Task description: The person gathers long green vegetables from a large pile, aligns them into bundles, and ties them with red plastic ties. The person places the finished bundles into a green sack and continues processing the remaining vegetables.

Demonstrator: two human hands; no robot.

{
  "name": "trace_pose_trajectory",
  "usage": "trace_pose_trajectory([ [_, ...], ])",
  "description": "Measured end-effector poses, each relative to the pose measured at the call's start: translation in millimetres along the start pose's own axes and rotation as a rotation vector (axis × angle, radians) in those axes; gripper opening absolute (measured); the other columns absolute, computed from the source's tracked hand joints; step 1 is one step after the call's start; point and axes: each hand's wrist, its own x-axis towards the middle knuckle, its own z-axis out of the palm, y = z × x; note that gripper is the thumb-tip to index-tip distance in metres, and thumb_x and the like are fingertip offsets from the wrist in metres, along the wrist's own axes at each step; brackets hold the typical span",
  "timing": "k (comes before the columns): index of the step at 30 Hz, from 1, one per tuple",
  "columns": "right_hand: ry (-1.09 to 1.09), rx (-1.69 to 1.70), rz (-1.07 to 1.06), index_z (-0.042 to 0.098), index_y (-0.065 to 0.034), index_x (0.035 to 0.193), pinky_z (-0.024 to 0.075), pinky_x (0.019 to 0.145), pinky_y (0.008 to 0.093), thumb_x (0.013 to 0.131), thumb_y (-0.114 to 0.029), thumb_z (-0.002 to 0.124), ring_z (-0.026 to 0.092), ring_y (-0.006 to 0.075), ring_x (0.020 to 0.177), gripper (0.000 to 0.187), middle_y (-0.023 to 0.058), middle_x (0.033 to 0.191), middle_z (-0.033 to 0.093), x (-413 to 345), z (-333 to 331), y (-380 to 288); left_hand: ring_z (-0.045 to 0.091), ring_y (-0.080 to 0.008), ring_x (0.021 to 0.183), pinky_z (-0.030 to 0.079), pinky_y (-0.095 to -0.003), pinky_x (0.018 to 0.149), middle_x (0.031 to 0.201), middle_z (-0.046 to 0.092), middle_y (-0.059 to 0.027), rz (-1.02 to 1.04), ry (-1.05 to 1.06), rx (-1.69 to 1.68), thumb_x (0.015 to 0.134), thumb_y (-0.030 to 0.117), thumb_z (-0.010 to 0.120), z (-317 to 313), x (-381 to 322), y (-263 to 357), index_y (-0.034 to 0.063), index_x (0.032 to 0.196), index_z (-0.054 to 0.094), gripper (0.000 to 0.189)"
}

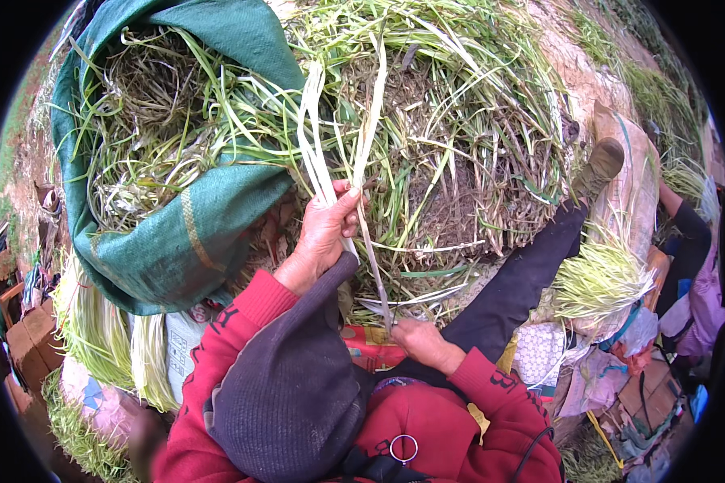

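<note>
Several long, pale leafy stalks (314, 139) are pinched between the thumb and fingers of my left hand (326, 226), their leafy ends pointing away from me. One thin strand (371, 259) runs from beside that hand down to my right hand (420, 341), whose fingers are closed on its lower end. Beyond both hands spreads a heap of loose green leaves and brown, withered trimmings (453, 175). A green woven sack (217, 223), its mouth wide, holds more leaves and dry scraps at the upper left.
Bundled pale stalks (96, 326) lie below the sack; another bundle (604, 278) rests on a pale sack at right. My outstretched leg ends in a brown boot (601, 163). Another person's dark sleeve (692, 241) shows at the right edge, near bricks (649, 392) and plastic bags.
</note>
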Motion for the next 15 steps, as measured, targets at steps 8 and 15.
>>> trace_pose_trajectory([
  [8, 0.395, -0.117, 0.398, 0.062, -0.0053, 0.076, 0.0464, 0.053, 0.0370, 0.086, -0.018, 0.057, 0.058, 0.0300, 0.060, 0.017, 0.0114, 0.066, 0.056, 23.2, -75.1, 36.2, 0.051, -0.0083, 0.055, 0.035, -0.0180, 0.041, 0.073, 0.057, -0.0015, -0.044, 0.020, 0.003, 0.087, 0.016, 0.063, 2.1, -1.3, -5.7, 0.0073, 0.094, 0.052, 0.016],
  [15, 0.652, 0.790, 0.217, 0.065, 0.0018, 0.096, 0.0423, 0.062, 0.0205, 0.083, -0.016, 0.067, 0.052, 0.0081, 0.069, 0.022, 0.0040, 0.084, 0.060, 169.9, -136.6, 24.9, 0.052, -0.0074, 0.049, 0.037, -0.0175, 0.039, 0.065, 0.059, -0.0023, 0.020, -0.073, 0.172, 0.089, 0.016, 0.060, 1.9, 1.2, -16.3, 0.0057, 0.091, 0.053, 0.013],
])
